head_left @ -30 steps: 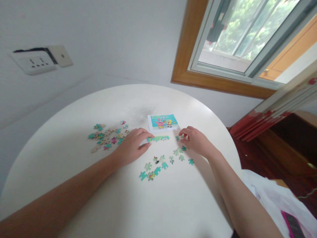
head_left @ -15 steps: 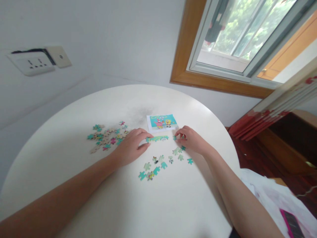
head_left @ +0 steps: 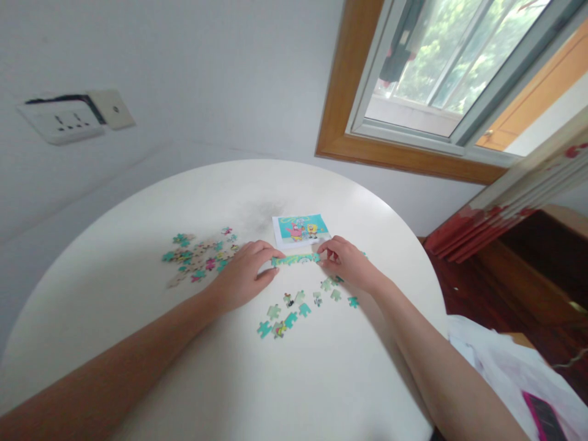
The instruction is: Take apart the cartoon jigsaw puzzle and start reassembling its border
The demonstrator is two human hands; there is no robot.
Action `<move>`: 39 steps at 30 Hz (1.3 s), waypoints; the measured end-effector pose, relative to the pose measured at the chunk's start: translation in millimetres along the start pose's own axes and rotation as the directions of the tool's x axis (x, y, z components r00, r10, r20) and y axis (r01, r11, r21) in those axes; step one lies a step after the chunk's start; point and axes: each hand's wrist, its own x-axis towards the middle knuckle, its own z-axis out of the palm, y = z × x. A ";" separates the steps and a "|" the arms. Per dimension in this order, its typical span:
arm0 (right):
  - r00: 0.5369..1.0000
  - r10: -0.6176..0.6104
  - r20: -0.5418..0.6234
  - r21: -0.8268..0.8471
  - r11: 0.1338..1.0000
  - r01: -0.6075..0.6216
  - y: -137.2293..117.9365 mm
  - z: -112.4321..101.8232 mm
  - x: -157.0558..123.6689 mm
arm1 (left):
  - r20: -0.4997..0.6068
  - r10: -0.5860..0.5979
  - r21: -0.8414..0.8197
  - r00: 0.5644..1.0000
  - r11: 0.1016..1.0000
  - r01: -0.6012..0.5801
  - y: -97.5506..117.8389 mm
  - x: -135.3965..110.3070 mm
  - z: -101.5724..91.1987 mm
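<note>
A short green strip of joined puzzle pieces [head_left: 294, 260] lies on the round white table [head_left: 138, 233]. My left hand [head_left: 245, 274] rests with fingers and thumb pinched on the strip's left end. My right hand [head_left: 344, 262] has its fingers curled against the strip's right end, pressing a puzzle piece there. Just behind the strip sits a small cartoon picture card [head_left: 301, 228]. Loose teal pieces [head_left: 294, 309] lie in front of the hands.
A pile of mixed loose pieces [head_left: 197, 257] lies to the left of my left hand. A wall socket [head_left: 62, 121] is on the wall at upper left. A wooden-framed window [head_left: 413, 92] is at upper right, a red-edged curtain [head_left: 500, 196] beside it.
My right hand has moved left from the loose pieces to the strip's right end, bringing a piece against it. My left hand has stayed on the strip's left end.
</note>
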 end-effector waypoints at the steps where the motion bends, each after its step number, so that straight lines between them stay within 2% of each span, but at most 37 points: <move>1: 1.000 -0.002 -0.002 -0.004 1.000 0.002 0.1 0.4 -0.1 | -0.001 -0.002 -0.004 1.000 1.000 0.002 0.0 0.1 0.1; 8: 0.997 0.067 0.032 -0.040 0.997 -0.066 2.0 -11.5 -2.5 | 0.008 -0.006 0.007 1.000 1.000 0.006 1.2 -0.2 -0.5; 17: 0.988 0.156 -0.021 -0.094 0.983 -0.157 19.6 -13.9 3.2 | 0.004 0.004 0.019 1.000 1.000 -0.004 0.9 -0.9 0.0; 21: 0.978 0.204 -0.036 -0.072 0.976 -0.206 26.1 -22.2 0.4 | 0.005 0.005 0.015 1.000 1.000 -0.005 -0.5 -0.6 0.3; 24: 0.970 0.210 -0.119 -0.001 0.977 -0.212 32.1 -34.5 -3.0 | 0.002 0.009 0.018 1.000 1.000 -0.009 -1.6 -0.5 0.2; 27: 0.926 0.283 -0.250 0.018 0.958 -0.288 37.3 -47.1 -6.4 | -0.004 0.018 0.024 1.000 1.000 -0.018 -2.6 -0.9 0.8; 29: 0.901 0.329 -0.284 -0.004 0.939 -0.344 40.5 -53.2 -8.8 | -0.007 0.022 0.029 1.000 0.999 -0.022 -3.3 -1.3 1.4; 32: 0.886 0.389 -0.252 -0.065 0.907 -0.417 45.6 -59.0 -13.7 | -0.005 0.030 0.036 1.000 0.999 -0.029 -4.2 -1.5 2.0; 39: 0.845 0.532 -0.056 -0.117 0.837 -0.535 60.0 -69.4 -27.9 | -0.008 0.037 0.048 0.999 0.998 -0.037 -5.3 -1.1 1.4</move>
